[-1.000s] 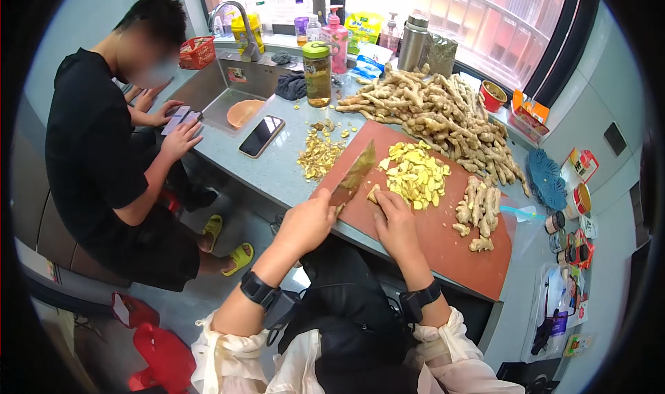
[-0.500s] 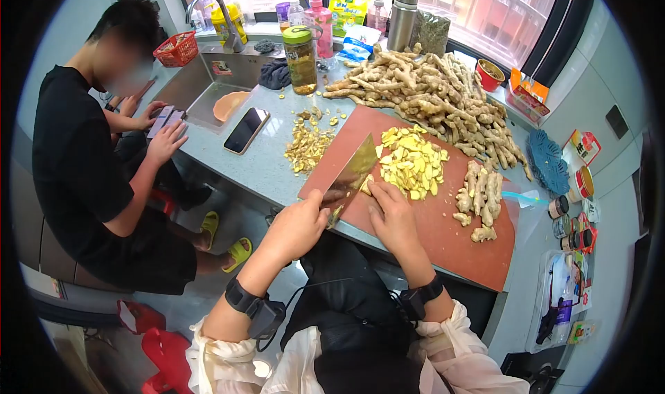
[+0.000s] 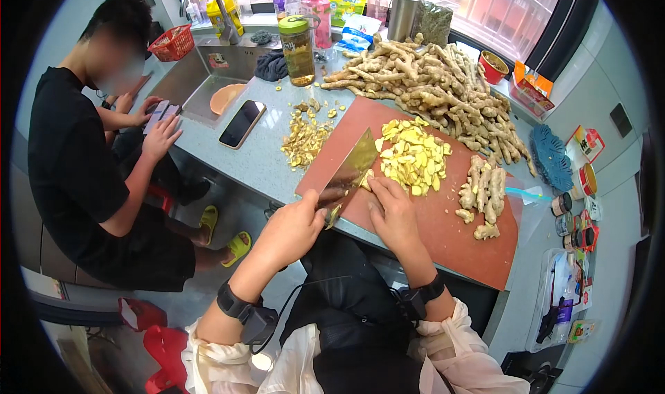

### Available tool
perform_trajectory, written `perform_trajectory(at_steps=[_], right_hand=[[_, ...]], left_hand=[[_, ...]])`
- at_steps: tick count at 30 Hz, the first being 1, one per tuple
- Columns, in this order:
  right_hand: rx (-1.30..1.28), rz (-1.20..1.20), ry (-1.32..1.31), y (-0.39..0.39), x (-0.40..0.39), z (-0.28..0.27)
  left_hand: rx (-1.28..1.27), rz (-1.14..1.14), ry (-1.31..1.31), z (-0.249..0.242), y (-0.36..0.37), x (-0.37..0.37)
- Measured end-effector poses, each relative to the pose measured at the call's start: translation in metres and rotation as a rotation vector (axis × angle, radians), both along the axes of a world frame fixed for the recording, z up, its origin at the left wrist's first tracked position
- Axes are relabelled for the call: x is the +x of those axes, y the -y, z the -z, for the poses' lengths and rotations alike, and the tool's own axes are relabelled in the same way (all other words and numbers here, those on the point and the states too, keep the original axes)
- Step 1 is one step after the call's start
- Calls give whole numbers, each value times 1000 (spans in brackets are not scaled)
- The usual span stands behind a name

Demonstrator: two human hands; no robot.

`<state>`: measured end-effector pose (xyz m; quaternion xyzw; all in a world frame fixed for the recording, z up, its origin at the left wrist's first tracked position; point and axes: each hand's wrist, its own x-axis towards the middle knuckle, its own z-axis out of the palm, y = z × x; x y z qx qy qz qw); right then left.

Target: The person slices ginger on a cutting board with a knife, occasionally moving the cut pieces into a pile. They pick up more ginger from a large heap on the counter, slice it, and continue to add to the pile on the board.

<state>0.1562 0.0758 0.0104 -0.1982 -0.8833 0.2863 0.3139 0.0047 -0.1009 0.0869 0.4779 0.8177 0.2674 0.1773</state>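
Observation:
My left hand (image 3: pixel 289 229) is wrapped round the handle of a cleaver (image 3: pixel 352 169), whose broad blade slants up and away over the reddish-brown cutting board (image 3: pixel 450 248). Beside the blade, my right hand (image 3: pixel 396 217) pinches a small piece of ginger (image 3: pixel 366 179) against the board; the fingers partly cover it. Just beyond that hand lies a heap of yellow ginger slices (image 3: pixel 415 160). Several whole ginger roots (image 3: pixel 483 190) rest on the board to the right. Left of the board, ginger trimmings (image 3: pixel 305 143) are scattered on the counter.
A large pile of unpeeled ginger (image 3: pixel 429 79) sits behind the board. A green-lidded bottle (image 3: pixel 298 58) and a phone (image 3: pixel 242 124) stand and lie near the sink (image 3: pixel 197 68). At left a seated person (image 3: pixel 83 151) holds a phone. Jars (image 3: pixel 562 222) line the right side.
The view has shifted slightly. Both hands stay in nearly the same place, with the cleaver still beside the ginger piece and its blade at a similar slant.

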Motion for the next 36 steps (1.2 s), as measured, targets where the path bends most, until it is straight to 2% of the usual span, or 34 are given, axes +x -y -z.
perform_trajectory(at_steps=[10,19,21,24,36], right_hand=[[-23,-3,6,1,2,-4],[-8,1,-2,0,2,0],[18,-15,-35,0,2,1],[16,-15,-28,-1,1,2],[59,11,-50,1,1,2]], left_hand=[[-133,-35,136,-23,-6,4],[-150,-18,39,-18,-8,12],[-35,18,-134,-3,-5,13],[-134,-10,-111,-10,-8,17],[-182,-24,-210,-10,-19,28]])
